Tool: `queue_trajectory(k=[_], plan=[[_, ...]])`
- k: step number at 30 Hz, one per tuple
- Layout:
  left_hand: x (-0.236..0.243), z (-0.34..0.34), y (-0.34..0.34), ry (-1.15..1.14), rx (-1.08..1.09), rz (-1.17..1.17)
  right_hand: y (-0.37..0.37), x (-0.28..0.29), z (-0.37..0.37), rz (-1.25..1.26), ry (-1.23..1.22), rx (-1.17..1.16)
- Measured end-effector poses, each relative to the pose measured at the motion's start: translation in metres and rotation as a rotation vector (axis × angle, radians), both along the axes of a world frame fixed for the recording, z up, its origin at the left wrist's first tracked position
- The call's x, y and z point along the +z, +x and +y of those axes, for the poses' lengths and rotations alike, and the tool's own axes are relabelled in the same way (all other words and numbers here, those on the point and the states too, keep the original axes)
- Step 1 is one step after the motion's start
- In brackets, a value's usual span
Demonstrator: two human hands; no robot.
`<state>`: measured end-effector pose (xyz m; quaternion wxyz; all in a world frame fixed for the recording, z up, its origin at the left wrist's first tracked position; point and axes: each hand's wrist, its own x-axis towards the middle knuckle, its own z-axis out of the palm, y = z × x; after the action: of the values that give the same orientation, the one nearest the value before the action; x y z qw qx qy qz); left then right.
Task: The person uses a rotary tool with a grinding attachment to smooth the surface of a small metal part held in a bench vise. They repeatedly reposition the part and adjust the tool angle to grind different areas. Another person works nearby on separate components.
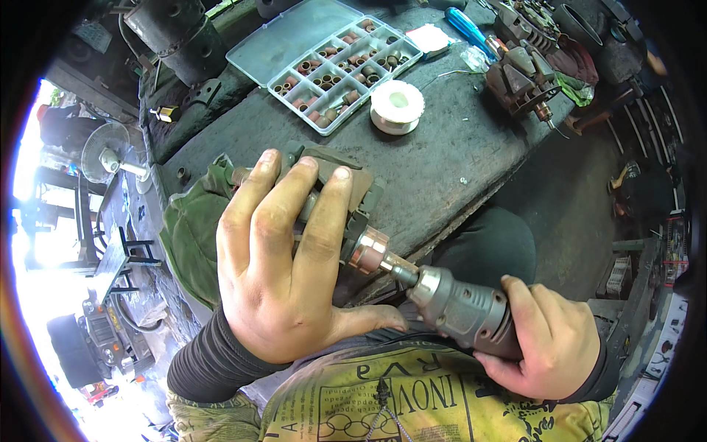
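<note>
My left hand (283, 250) lies spread over a dark metal rotor (361, 188) with claw-like plates, fingers stretched across it and thumb out toward the right. Much of the rotor is hidden beneath that hand. From its near end sticks out a shaft with a copper-coloured ring (370, 249). My right hand (552, 339) is wrapped round a grey rotary power tool (471, 313). The tool's nose points up and left, and its narrow metal tip (401, 272) meets the shaft end beside the ring. A green cloth (190, 232) lies left of my left hand.
Past my hands on the dark bench stand an open divided plastic case (324, 131) of small copper-coloured rings and a white spool (397, 107). Another rotor (519, 81) and a blue screwdriver (465, 28) lie far right. A fan (110, 158) stands left.
</note>
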<state>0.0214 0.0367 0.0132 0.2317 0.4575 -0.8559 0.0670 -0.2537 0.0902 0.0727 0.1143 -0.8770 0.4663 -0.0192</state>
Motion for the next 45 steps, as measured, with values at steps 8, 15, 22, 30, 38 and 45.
queue_trajectory(k=[8,15,22,30,38,45], plan=[[0.0,0.001,0.002,0.021,-0.013,0.006,0.005,0.001,0.006,0.027,0.02,-0.015],[0.001,0.002,0.002,0.02,-0.014,0.022,0.009,0.006,0.006,0.088,0.025,-0.023],[-0.001,0.0,0.003,0.006,-0.015,0.018,0.009,0.004,0.007,0.074,0.015,-0.037],[-0.002,0.0,0.002,-0.012,-0.011,0.033,0.009,-0.003,0.007,0.02,0.011,-0.021],[-0.004,-0.002,0.002,-0.04,-0.011,0.048,0.005,-0.009,0.005,-0.053,0.004,-0.003],[-0.002,-0.001,0.001,-0.025,-0.003,0.049,0.002,-0.007,0.002,-0.042,0.025,0.027]])
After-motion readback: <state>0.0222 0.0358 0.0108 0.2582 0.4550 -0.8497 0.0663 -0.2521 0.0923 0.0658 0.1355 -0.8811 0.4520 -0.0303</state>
